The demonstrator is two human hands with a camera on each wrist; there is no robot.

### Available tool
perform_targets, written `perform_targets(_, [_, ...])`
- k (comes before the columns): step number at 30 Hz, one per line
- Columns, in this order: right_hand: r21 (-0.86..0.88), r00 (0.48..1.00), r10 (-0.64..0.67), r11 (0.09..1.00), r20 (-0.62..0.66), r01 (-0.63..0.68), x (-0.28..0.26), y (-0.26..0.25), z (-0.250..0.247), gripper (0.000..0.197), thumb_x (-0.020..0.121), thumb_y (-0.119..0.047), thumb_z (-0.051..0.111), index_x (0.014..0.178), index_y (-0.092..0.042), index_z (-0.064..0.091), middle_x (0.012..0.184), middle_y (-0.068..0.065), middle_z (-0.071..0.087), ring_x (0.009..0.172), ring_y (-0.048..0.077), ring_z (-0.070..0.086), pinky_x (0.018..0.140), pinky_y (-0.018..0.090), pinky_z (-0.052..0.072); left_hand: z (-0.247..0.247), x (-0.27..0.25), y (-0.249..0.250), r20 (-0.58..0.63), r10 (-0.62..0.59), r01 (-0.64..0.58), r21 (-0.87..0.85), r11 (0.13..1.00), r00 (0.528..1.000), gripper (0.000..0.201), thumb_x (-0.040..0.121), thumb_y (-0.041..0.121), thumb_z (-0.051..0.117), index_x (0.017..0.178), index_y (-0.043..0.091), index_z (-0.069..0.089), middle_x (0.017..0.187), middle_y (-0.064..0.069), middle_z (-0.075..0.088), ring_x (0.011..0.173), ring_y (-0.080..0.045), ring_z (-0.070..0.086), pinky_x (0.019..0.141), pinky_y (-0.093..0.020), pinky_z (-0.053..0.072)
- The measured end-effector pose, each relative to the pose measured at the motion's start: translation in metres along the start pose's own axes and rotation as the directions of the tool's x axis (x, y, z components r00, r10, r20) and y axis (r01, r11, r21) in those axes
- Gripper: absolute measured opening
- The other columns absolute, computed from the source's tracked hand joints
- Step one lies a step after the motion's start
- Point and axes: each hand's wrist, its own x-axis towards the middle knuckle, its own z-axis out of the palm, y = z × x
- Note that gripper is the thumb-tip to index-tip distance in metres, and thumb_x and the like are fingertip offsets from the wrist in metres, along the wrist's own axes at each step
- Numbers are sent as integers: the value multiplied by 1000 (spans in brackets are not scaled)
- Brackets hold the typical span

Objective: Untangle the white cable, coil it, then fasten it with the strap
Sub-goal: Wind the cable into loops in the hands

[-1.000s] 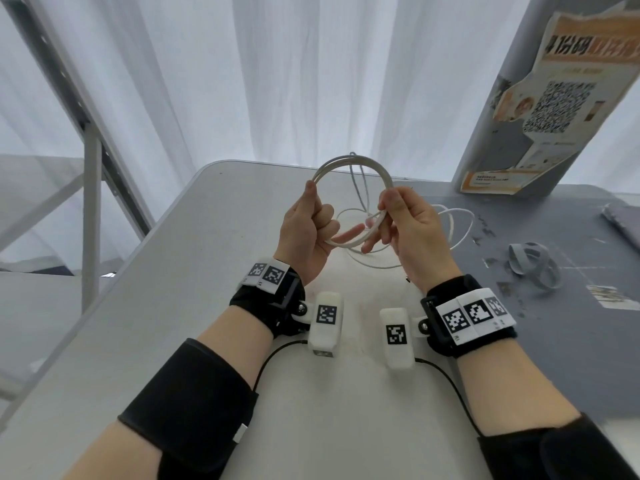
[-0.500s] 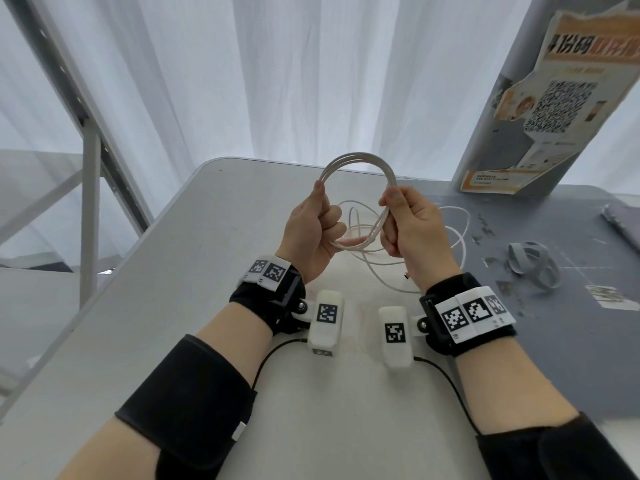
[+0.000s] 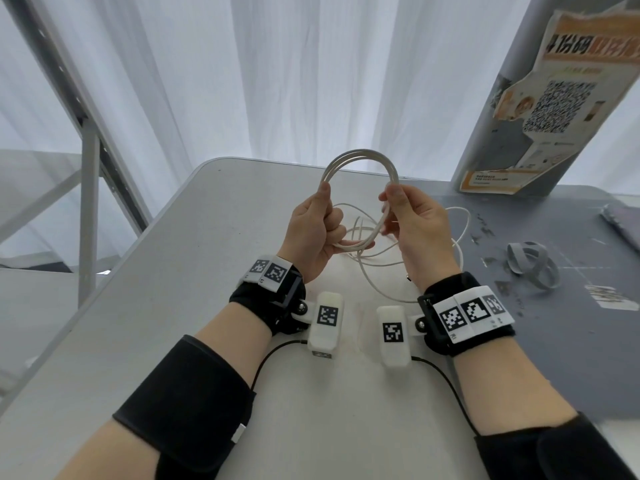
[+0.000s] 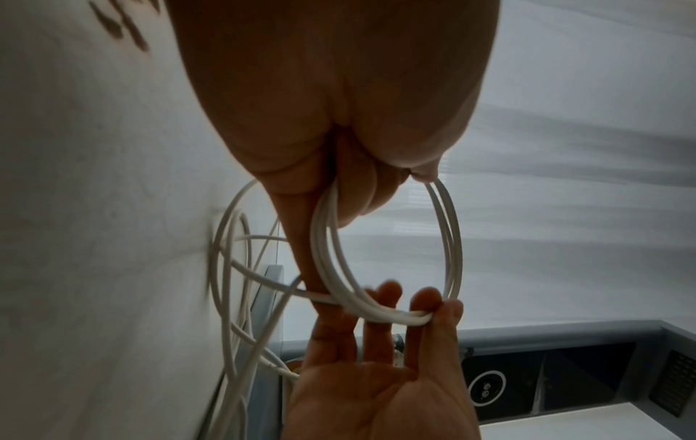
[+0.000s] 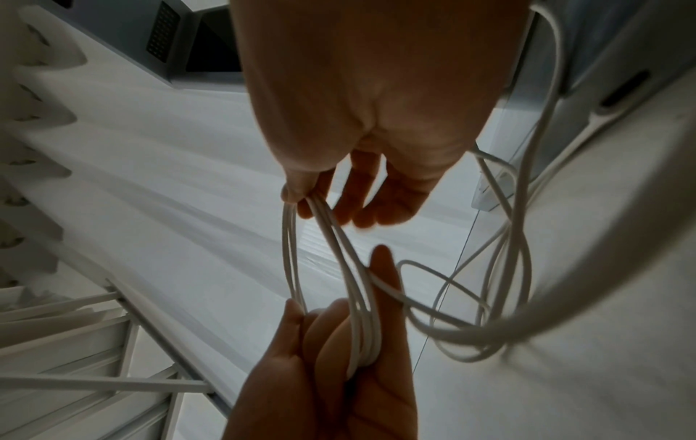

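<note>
Both hands hold up a round coil of white cable (image 3: 360, 157) of a few turns above the table. My left hand (image 3: 311, 233) grips the coil's left side, its fingers curled round the strands (image 4: 331, 238). On the coil's right side my right hand (image 3: 412, 223) pinches the strands (image 5: 297, 205) between thumb and forefinger, the other fingers straight. The rest of the cable (image 3: 381, 265) lies in loose loops on the table under the hands. The grey strap (image 3: 530, 265) lies curled on the dark mat to the right, apart from both hands.
The white table (image 3: 173, 306) has its left edge close to my left arm. A dark grey mat (image 3: 571, 341) covers its right part. A grey pillar with a poster (image 3: 561, 98) stands at the back right. White curtains hang behind.
The coil has risen a little and stands more upright. My right hand has slid up its right side to a thumb-and-forefinger pinch. More loose cable has been drawn toward the hands.
</note>
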Motion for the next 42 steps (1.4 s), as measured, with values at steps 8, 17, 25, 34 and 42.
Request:
perform_targets(8, [290,985,127,944,118,-157,-2,-6,3,23,107,-22,49,93,-9,60,65,6,59,56,21,63,62,37,58,-1,2,-2,-44,68,-62,114,992,997,44,107,39,38,68,23,26,52,7,22,44,-9,18,56,-32,14])
perform_targets(17, [402,969,207,882,132,-244,-5,-11,13,28,110,-30,40,88,-16,49,61,0,26,50,14,22,48,26,31,7,-2,-4,-89,104,-94,117,989,991,45,106,36,44,66,22,29,51,7,21,44,-11,20,58,-27,44])
perform_targets(25, [458,972,222,857,83,-235,-6,-11,15,32,111,-32,36,85,-16,47,61,0,27,52,14,23,50,26,31,9,-4,-4,-103,9,8,158,987,995,45,106,35,46,66,22,29,54,6,23,44,-11,21,56,-31,27])
perform_targets(34, [410,991,121,903,52,-131,-5,-11,16,32,111,-30,37,84,-17,46,61,-1,26,56,16,19,53,28,28,15,-7,1,-6,-153,153,42,987,988,44,105,40,46,68,22,32,58,5,20,46,-10,20,79,-68,55])
perform_targets(42, [416,995,85,904,57,-101,-9,-32,20,31,111,-28,38,83,-17,47,61,-1,27,54,15,21,50,27,30,25,-15,22,-35,-98,100,44,994,995,40,105,40,47,71,21,35,59,4,21,47,-10,20,68,-56,60])
